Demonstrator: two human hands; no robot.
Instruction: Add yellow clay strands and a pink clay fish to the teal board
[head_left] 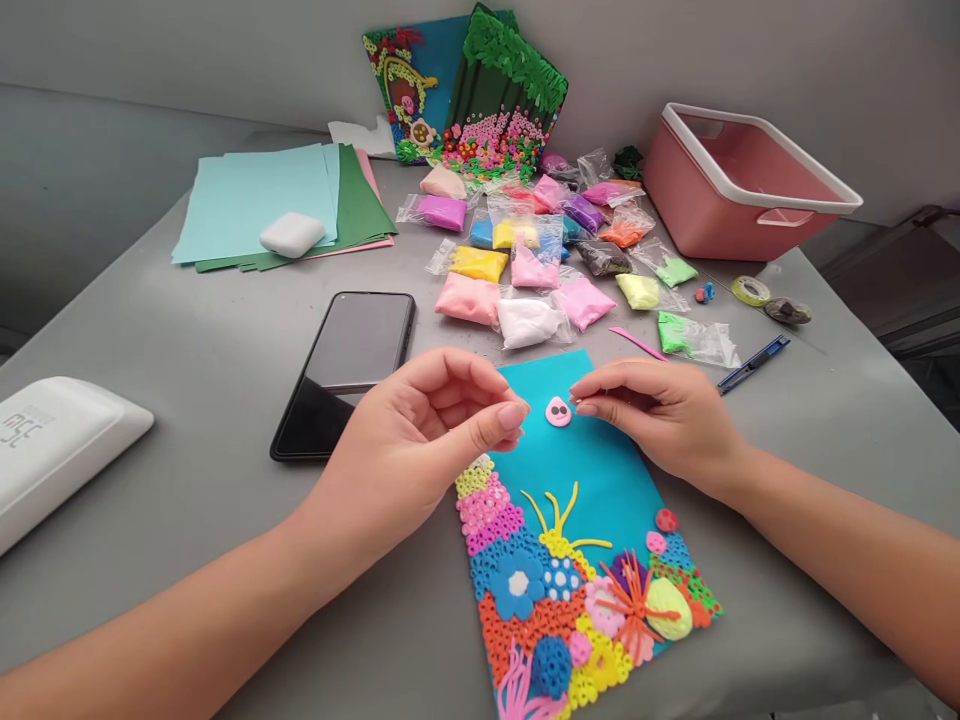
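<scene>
A blue card [577, 470] lies in front of me, its lower part covered with colourful clay flowers, rings and coral-like strands. Near its top sits a small pink clay drop [559, 411] with two dark eyes. Just right of the drop, my right hand [660, 410] is closed in a pinch, thumb against forefinger; a tiny pale speck shows at the tips, too small to name. My left hand [442, 420] is raised over the card's left edge, thumb and fingertips pressed together. Whatever it pinches, if anything, is hidden.
Several bags of coloured clay [525, 320] spread behind the card. A phone [352, 350] lies left, a white device [60, 450] farther left. Coloured paper sheets [240, 200], a pink basket [750, 180] and finished clay pictures [510, 90] stand farther back. A blue cutter knife [754, 364] lies right.
</scene>
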